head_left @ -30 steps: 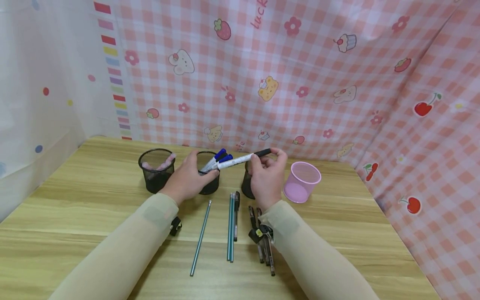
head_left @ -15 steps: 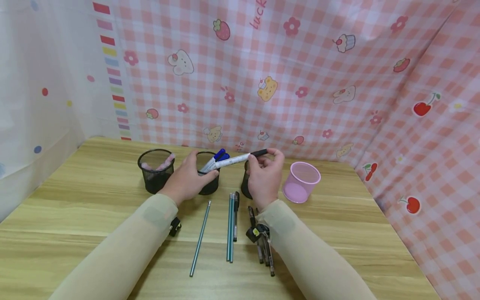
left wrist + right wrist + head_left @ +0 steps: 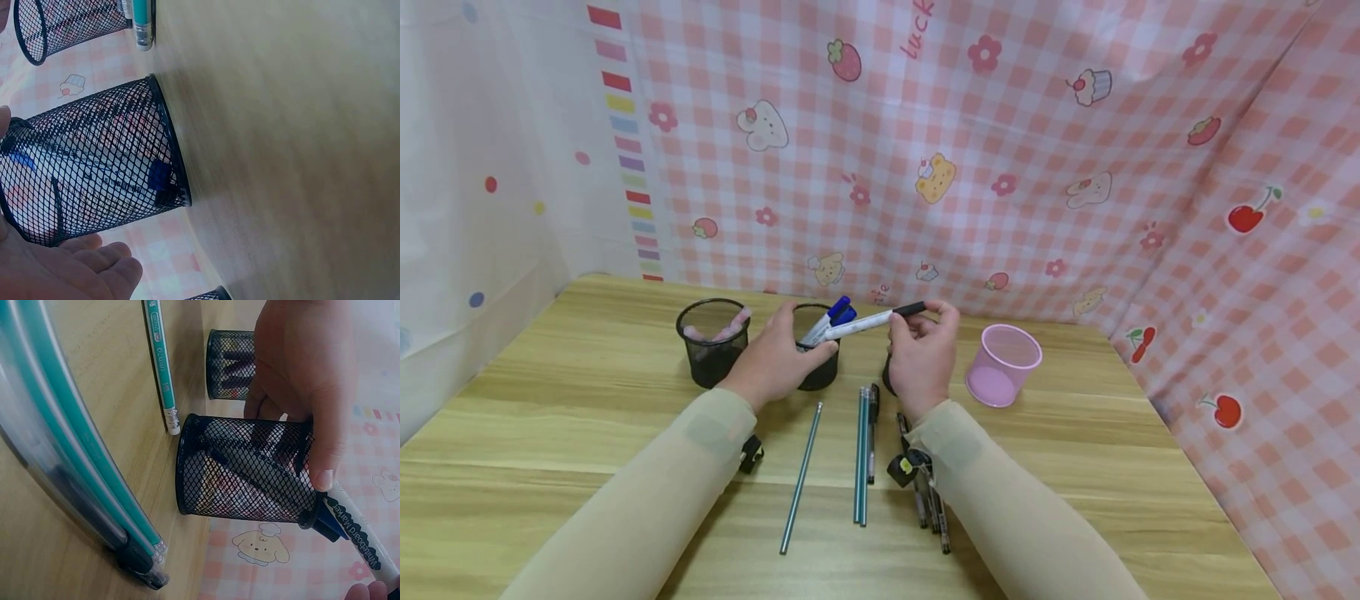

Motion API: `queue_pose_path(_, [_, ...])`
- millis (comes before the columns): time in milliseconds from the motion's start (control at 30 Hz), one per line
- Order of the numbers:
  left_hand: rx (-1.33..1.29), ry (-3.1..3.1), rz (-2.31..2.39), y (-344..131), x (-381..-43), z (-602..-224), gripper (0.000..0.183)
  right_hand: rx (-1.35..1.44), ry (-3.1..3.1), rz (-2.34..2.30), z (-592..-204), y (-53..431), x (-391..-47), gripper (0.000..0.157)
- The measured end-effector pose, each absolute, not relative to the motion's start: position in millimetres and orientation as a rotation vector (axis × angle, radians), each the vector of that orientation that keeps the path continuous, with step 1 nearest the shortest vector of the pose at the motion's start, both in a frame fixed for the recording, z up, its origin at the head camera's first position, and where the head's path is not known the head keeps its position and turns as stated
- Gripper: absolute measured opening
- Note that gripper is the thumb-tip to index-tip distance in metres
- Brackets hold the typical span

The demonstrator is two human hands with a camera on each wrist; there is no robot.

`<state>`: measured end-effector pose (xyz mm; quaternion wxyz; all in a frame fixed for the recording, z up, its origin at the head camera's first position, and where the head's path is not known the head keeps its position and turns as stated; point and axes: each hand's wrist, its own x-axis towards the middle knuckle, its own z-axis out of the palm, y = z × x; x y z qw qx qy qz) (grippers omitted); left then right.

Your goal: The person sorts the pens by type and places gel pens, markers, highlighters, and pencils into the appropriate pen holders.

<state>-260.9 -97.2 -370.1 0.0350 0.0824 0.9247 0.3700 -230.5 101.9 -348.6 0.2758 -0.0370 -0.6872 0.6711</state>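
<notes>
Teal pencils (image 3: 859, 462) lie nearest on the wood table (image 3: 1112, 467), two side by side and one alone to their left. Just right of the pair is a dark-capped pen (image 3: 872, 442); more pens (image 3: 933, 512) lie partly under the right wrist. Beyond, the left hand (image 3: 772, 358) is curved round a mesh cup (image 3: 818, 375), thumb on the near side by the rim, fingers on the far side. The right hand (image 3: 922, 358) pinches a marker (image 3: 867, 322) aslant by its black-capped end, the white end at that cup's mouth. Blue-capped markers (image 3: 837, 310) lean inside. Pinkish things (image 3: 733, 325) sit in the left cup (image 3: 715, 364); another black cup (image 3: 887, 379) is mostly hidden behind the right hand, near a pink cup (image 3: 1003, 367). Checked cloth (image 3: 850, 208) hangs behind.
</notes>
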Motion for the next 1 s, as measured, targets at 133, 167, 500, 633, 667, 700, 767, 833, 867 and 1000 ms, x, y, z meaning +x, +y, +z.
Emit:
queue_pose_path(133, [0.255, 2.847, 1.140, -97, -261, -370, 0.112, -0.092, -1.876, 1.773, -350, 100, -231, 0.035])
queue_pose_path(167, [0.255, 2.849, 1.139, -97, -261, -370, 0.112, -0.093, -1.888, 1.766, -350, 99, -231, 0.035])
queue_pose_path(500, [0.253, 2.855, 1.138, -97, -261, -370, 0.113, -0.073, -1.962, 1.776, -351, 93, -231, 0.034])
queue_pose_path(633, [0.259, 2.853, 1.144, -97, -260, -371, 0.113, -0.084, -1.994, 1.779, -352, 91, -230, 0.032])
queue_pose_path(667, [0.262, 2.854, 1.143, -97, -260, -371, 0.113, -0.086, -2.005, 1.775, -352, 90, -229, 0.032])
queue_pose_path(700, [0.262, 2.856, 1.144, -97, -260, -371, 0.113, -0.084, -2.010, 1.771, -353, 90, -229, 0.032])
queue_pose_path(767, [0.266, 2.860, 1.141, -98, -260, -371, 0.113, -0.082, -2.017, 1.762, -354, 89, -229, 0.032])
queue_pose_path(833, [0.268, 2.862, 1.140, -97, -260, -371, 0.112, -0.079, -2.023, 1.756, -355, 88, -230, 0.032])
queue_pose_path(867, [0.268, 2.864, 1.139, -98, -260, -371, 0.112, -0.075, -2.026, 1.757, -355, 87, -230, 0.032])
queue_pose_path(1000, [0.262, 2.859, 1.145, -98, -261, -372, 0.112, -0.072, -2.040, 1.770, -357, 86, -230, 0.032])
